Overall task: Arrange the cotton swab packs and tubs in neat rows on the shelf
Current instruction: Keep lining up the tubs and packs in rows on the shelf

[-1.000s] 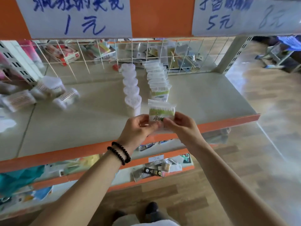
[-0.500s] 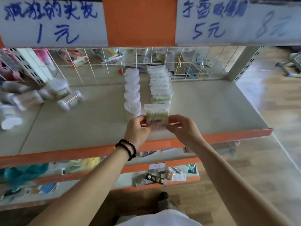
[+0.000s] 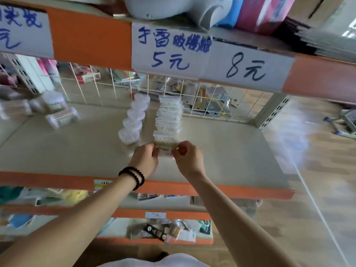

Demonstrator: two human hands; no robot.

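Nearest, at six o'clock, both bare forearms reach up and forward over the orange lip of the shelf (image 3: pixel 212 151), the left wrist ringed by a black bead bracelet (image 3: pixel 134 176). The left hand (image 3: pixel 145 158) and the right hand (image 3: pixel 187 160) meet at the middle, and between them they pinch one swab pack (image 3: pixel 166 146), left fingers curled on its left edge, right thumb and fingers on its right edge. The pack sits low over the shelf at the near end of the pack row (image 3: pixel 169 116); whether its base touches the board I cannot tell. That row runs away toward twelve o'clock, the packs standing one behind another up to the wire grid (image 3: pixel 212 99) at the back. Just beside it, at about eleven o'clock from the hands, a row of tubs (image 3: pixel 133 120) runs the same way, five round white lids in line, apart from the packs by a narrow gap. Farther off at ten o'clock, loose tubs (image 3: pixel 55 110) lie tumbled, some on their sides, well apart from both rows. Beyond, at twelve to one o'clock, paper price signs (image 3: pixel 169 49) hang from the upper shelf edge, written in blue and black, reading 5 and 8.
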